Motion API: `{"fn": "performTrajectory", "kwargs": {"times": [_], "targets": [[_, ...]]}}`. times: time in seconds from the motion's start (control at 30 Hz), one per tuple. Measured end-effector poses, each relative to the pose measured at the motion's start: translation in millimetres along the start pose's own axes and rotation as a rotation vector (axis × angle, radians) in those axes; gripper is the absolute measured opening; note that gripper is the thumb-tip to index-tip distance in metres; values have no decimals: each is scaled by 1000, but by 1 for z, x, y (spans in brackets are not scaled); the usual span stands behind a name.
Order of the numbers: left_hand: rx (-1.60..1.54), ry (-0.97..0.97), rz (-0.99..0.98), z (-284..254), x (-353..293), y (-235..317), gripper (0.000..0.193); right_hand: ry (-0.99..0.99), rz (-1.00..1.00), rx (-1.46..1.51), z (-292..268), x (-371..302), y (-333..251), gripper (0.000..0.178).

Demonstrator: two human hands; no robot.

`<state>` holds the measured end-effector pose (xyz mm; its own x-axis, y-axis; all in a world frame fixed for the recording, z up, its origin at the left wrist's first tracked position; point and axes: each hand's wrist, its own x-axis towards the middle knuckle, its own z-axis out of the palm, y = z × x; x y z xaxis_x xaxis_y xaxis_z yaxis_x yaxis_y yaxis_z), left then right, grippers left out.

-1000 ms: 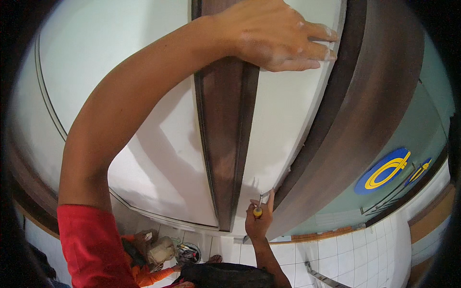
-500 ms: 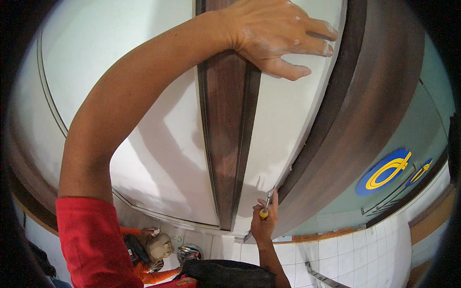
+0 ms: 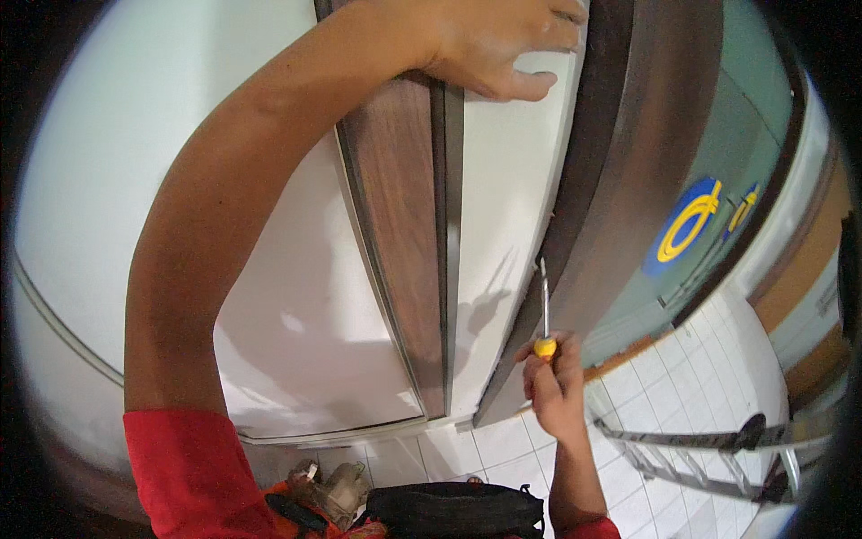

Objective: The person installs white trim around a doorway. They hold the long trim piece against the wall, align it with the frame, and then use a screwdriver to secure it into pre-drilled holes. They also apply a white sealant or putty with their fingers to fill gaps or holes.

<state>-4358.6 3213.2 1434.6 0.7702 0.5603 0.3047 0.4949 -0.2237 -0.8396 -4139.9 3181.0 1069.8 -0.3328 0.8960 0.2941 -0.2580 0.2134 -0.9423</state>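
Note:
My left hand lies on the upper part of a white panel, fingers at its right edge and thumb spread apart. My left arm crosses in front of a brown wood strip beside that panel. Lower down, my right hand is closed round a screwdriver with a yellow handle. Its metal shaft points up, and the tip is at the seam between the white panel and a dark brown frame. Whether the tip touches the seam is too small to tell.
A metal ladder stands at lower right on the white tiled floor. Glass with a blue and yellow round sign lies beyond the frame. Below are a black bag and, partly cut off, another person in orange.
The right hand has come up and to the right with the screwdriver, whose shaft now shows clearly at the seam. My left hand stays on the panel while the view has shifted.

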Motion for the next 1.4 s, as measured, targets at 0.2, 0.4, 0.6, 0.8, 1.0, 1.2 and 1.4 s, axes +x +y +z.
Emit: {"fn": "performTrajectory", "kwargs": {"times": [0.2, 0.4, 0.6, 0.8, 1.0, 1.2, 1.4], "targets": [[-25, 119, -22, 2, -7, 0, 47, 84, -244, -573, 8, 2, -61, 23], [-19, 66, -31, 11, 2, -2, 47, 158, -463, -888, 22, 12, -95, 33], [-73, 141, -26, 3, -10, 3, 47, 243, -433, -944, 34, 11, -121, 28], [-46, 101, -93, 10, 3, 8, 37, 279, -615, -1212, 35, 20, -149, 26], [-89, 144, -197, 22, 11, 15, 30, 267, -678, -1274, 41, 24, -168, 24], [-67, 246, -274, 35, 16, 18, 28, 245, -702, -1349, 45, 26, -179, 24], [-81, 290, -259, 35, 13, 18, 26, 227, -669, -1372, 45, 26, -182, 27]]}}
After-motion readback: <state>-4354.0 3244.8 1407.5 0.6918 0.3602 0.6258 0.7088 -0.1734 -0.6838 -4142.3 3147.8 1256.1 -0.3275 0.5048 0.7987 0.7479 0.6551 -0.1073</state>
